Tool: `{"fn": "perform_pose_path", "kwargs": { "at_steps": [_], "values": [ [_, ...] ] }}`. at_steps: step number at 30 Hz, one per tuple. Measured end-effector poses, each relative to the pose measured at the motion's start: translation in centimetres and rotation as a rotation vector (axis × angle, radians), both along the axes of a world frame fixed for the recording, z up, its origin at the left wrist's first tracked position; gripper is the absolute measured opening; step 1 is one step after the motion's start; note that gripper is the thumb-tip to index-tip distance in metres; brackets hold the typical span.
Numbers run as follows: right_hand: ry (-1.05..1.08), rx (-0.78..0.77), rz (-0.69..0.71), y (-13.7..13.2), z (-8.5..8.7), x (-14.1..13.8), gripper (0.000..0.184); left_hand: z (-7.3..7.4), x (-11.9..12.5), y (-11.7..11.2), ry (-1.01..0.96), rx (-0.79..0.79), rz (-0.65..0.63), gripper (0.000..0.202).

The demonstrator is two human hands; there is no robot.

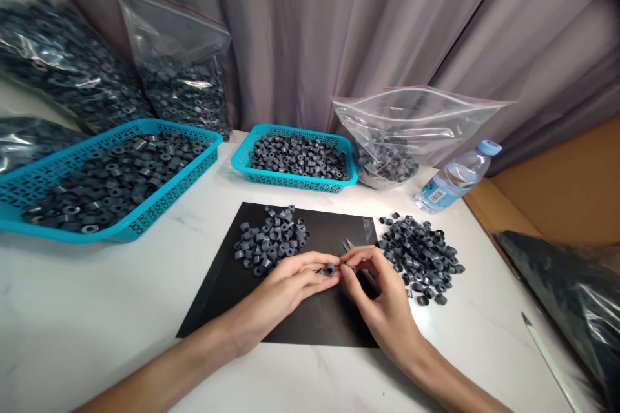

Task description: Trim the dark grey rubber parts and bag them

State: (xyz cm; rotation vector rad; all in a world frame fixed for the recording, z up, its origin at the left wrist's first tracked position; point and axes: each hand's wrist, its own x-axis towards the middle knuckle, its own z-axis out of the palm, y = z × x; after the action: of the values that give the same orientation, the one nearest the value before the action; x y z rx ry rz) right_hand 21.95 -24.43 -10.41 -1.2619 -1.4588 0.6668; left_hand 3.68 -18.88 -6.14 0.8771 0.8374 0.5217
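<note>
My left hand (303, 281) reaches in over the black mat (310, 319) with a small dark grey ring-shaped piece (330, 269) between its fingers. Close against it, my right hand (375, 290) has thumb and forefinger pinched together at the left fingertips; what lies in that pinch is mostly hidden. Thin pointed metal tips, apparently tweezers (347, 244), stick out past the right hand, their rest running under its fingers. A pile of grey pieces (271, 239) sits on the mat left of my hands. Another pile of ring pieces (426, 258) lies on the table to the right.
Two blue baskets (177, 190) (295, 182) of grey pieces stand at the left and back. Zip bags (169, 26) (421, 116) of pieces stand behind. A water bottle (455, 174) leans at right. A blade-like strip (547, 355) lies near the right table edge, beside a cardboard box (557, 187).
</note>
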Motion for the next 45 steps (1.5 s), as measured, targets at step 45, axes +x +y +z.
{"fn": "perform_pose_path", "kwargs": {
  "at_steps": [45],
  "values": [
    [-0.134,0.004,0.007,0.2,-0.1,0.4,0.016,-2.4,-0.3,0.6,0.043,0.338,-0.106,0.039]
  ]
}}
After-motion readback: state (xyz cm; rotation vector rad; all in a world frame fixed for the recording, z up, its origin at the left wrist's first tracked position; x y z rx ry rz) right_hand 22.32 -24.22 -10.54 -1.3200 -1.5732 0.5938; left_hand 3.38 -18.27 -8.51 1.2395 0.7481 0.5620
